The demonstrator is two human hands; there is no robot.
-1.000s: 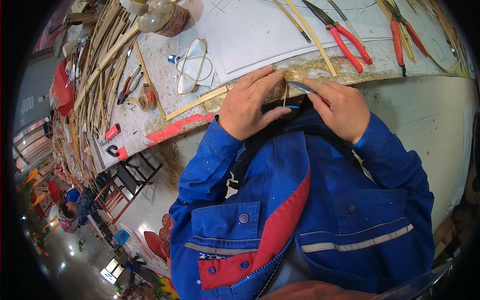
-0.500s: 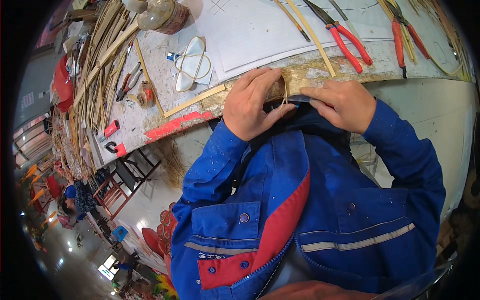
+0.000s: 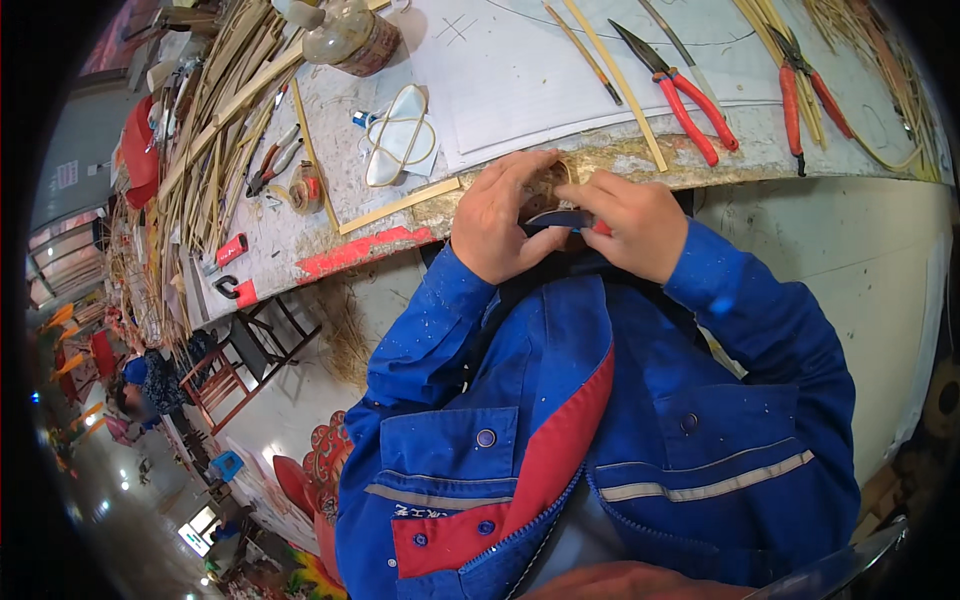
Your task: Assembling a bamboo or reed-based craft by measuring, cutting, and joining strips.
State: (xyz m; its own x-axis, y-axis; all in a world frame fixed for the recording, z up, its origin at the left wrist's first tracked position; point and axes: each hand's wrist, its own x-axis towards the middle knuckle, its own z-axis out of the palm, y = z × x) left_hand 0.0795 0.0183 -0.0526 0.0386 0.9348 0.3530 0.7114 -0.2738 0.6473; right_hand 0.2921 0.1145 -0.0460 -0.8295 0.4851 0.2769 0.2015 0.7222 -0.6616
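Observation:
At the table's front edge, my left hand (image 3: 497, 218) is closed, fingers curved and thumb pressed inward, around a thin bent bamboo strip (image 3: 564, 172) that is mostly hidden. My right hand (image 3: 640, 226) is closed on a knife (image 3: 558, 219). Its dark flat blade lies across to my left thumb, and a bit of red handle shows at the right fingers. Whether the blade touches the strip I cannot tell. A flat pale bamboo strip (image 3: 400, 206) lies on the table just left of my left hand.
Red-handled pliers (image 3: 690, 110) and a second pair (image 3: 796, 90) lie at the right beside bamboo strips. White paper (image 3: 520, 85) covers the middle. A white mask-like piece with a ring (image 3: 398, 137), a glue-stained bottle (image 3: 350, 38) and piled bamboo strips (image 3: 225, 110) are at the left.
My right hand has moved left, up against my left hand, and the knife's blade now shows across the left thumb. The view has shifted slightly.

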